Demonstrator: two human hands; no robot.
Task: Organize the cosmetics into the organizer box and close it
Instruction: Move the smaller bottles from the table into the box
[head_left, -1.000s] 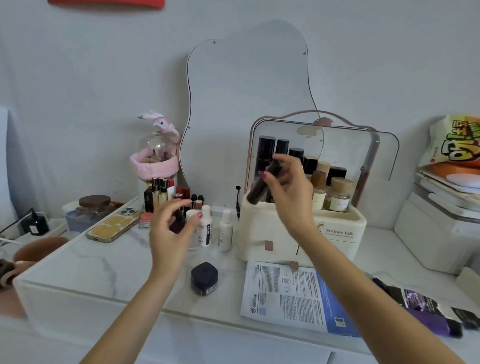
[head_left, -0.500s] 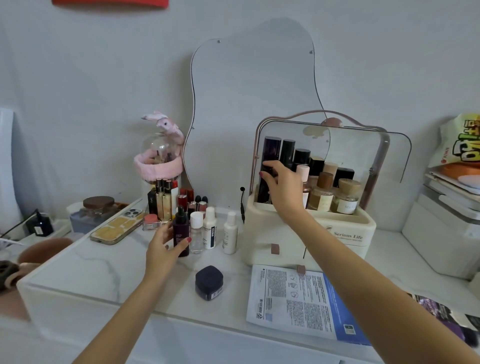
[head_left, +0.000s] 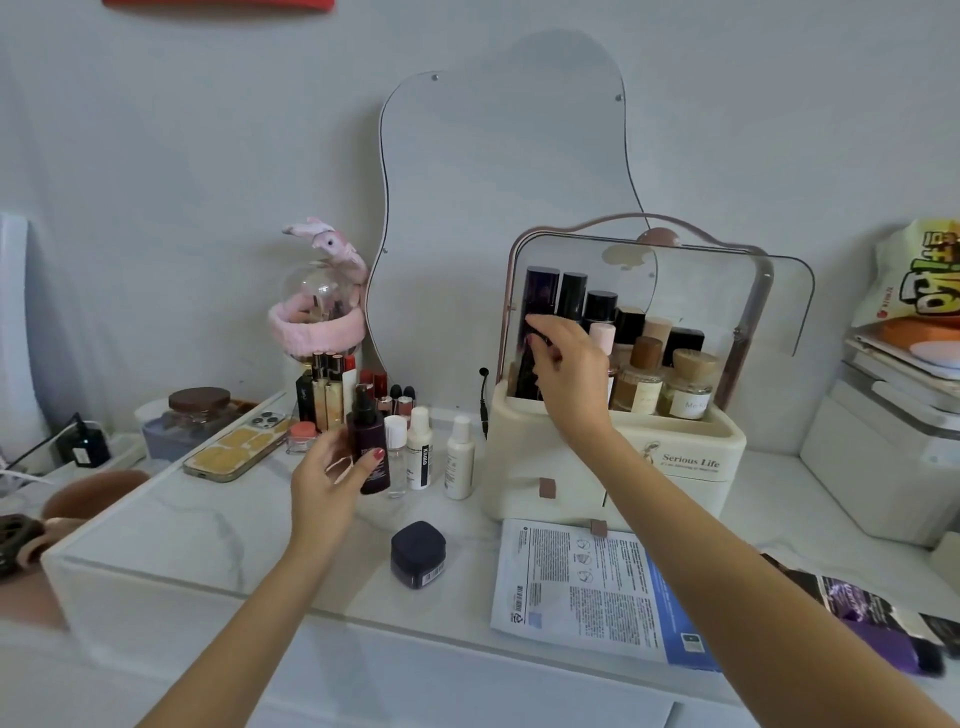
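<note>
Left hand (head_left: 332, 467) was wrapped around a dark purple pump bottle (head_left: 368, 447), thumb across the front, bottle upright and just off the marble top (head_left: 171, 525) or barely on it, I couldn't tell which. Just right of that hand stood a clear bottle with a white cap (head_left: 396, 452), a white bottle with black lettering (head_left: 418, 449) and a plain white bottle (head_left: 460, 457), in a row, close together.

Right hand (head_left: 566, 364) was up in the organizer box (head_left: 613, 462), fingers pinched on a dark tube (head_left: 530, 364) standing at the left end of the top compartment. Behind and right of that hand: more tall black bottles (head_left: 571, 296), a pink-capped one (head_left: 602, 335), two wood-capped glass bottles (head_left: 688, 384). Clear lid (head_left: 727, 291) was swung up and open behind them.

Below and between the hands, a small dark jar (head_left: 418, 553) sat alone on the top. Under the right forearm lay a printed sheet-mask packet (head_left: 576, 577), touching the box front; a purple packet (head_left: 872, 618) lay further right.

Beyond the left hand: a cluster of lipsticks (head_left: 332, 384), a small pink-lidded pot (head_left: 302, 435), a phone in a yellow case (head_left: 236, 447) face down, and a brown-lidded jar (head_left: 199, 410). Wavy mirror (head_left: 498, 208) leaned on the wall behind both hands.
</note>
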